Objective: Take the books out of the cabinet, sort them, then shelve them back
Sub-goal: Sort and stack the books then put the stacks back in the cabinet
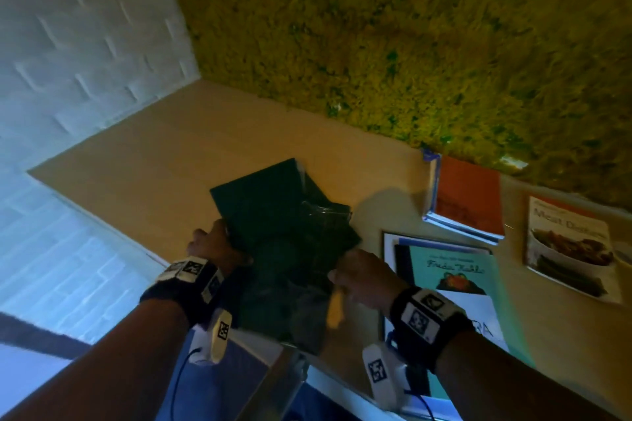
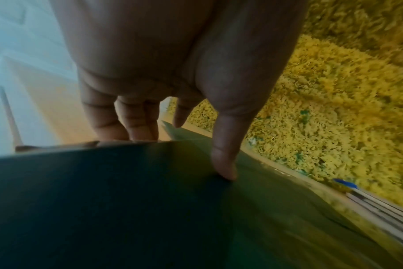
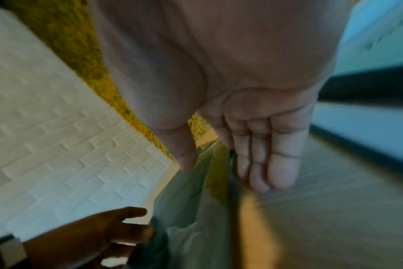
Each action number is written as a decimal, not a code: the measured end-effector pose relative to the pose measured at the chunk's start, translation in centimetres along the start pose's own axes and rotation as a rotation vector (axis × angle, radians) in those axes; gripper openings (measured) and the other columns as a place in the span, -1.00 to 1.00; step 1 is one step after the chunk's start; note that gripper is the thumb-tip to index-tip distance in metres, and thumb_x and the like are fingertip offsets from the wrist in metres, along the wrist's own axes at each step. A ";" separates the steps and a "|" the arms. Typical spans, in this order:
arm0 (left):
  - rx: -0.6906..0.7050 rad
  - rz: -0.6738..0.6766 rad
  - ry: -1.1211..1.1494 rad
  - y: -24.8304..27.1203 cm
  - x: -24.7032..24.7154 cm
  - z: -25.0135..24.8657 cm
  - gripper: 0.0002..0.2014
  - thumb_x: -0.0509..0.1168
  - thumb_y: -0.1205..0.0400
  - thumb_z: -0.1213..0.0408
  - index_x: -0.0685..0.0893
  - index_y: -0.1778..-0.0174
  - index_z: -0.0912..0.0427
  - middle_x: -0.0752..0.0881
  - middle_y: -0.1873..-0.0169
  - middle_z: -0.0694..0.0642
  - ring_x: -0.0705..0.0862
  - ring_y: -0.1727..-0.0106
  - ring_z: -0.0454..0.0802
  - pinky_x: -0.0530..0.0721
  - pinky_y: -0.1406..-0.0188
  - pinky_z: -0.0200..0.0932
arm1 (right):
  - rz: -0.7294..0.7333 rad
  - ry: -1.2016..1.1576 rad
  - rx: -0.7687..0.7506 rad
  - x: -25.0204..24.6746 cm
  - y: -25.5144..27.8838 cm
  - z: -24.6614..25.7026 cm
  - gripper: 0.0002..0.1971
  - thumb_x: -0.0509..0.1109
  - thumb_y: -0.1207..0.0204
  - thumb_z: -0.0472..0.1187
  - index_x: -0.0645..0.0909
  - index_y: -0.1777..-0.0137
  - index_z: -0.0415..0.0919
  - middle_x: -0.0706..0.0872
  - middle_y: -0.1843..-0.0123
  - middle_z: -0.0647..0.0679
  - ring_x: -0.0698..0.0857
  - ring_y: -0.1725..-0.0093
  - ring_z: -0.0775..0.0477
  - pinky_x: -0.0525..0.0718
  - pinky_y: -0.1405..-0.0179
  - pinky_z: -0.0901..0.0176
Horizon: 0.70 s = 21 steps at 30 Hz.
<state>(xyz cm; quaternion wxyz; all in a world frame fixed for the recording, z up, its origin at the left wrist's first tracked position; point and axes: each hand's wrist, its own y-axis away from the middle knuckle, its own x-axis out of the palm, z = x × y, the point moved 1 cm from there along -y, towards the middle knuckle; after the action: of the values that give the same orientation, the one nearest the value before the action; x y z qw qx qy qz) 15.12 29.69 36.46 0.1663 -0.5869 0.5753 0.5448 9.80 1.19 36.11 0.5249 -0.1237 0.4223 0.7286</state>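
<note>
Both hands hold one dark green book (image 1: 273, 215) between them, above the wooden top (image 1: 164, 161). The left hand (image 1: 219, 243) grips the book's left edge: in the left wrist view the thumb (image 2: 223, 160) presses on the cover while the other fingers (image 2: 124, 120) reach down behind the edge. The right hand (image 1: 362, 277) takes the right edge, its thumb (image 3: 184, 156) on one face and its fingers (image 3: 271, 163) on the other, so it pinches the book and the clear plastic wrap (image 3: 189, 209) around it. The wrap looks crumpled and shiny over the cover; the pictures are blurred, so the book's title cannot be read.

The biggest thing in view is the shaggy yellow-green surface (image 1: 410, 44) filling the upper right, meeting a white brick-pattern wall (image 1: 68, 44) on the left. The wooden top runs along both.

Lying flat on the wood, right of the held book, are three more books. A teal book (image 1: 455, 273) with a drawing on its cover lies just beside the right hand, on top of a larger white one (image 1: 388, 249). An orange book (image 1: 468, 195) lies further back, near the shaggy surface. A cookbook (image 1: 571, 246) showing a bowl of food lies furthest right.

Each wrist wears a dark band (image 1: 424, 314) with white marker tags.
</note>
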 end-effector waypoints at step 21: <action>0.031 -0.078 1.023 -3.0 -0.2 -0.4 -0.48 0.52 -0.54 0.44 0.53 -0.41 0.26 0.72 -0.23 0.18 0.73 -0.17 0.22 0.72 -0.20 0.14 | -0.188 0.146 0.156 -2.6 -9.0 1.9 -0.10 0.39 -0.42 0.44 0.35 -0.61 -0.12 0.57 -0.46 -0.21 0.61 -0.41 -0.34 0.62 -0.29 -0.05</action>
<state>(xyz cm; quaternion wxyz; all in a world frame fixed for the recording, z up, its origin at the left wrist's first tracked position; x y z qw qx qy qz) 17.93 30.30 35.42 -0.1076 -0.7969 0.5688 0.1726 19.25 1.74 34.53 0.5667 -0.1740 0.5011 0.6304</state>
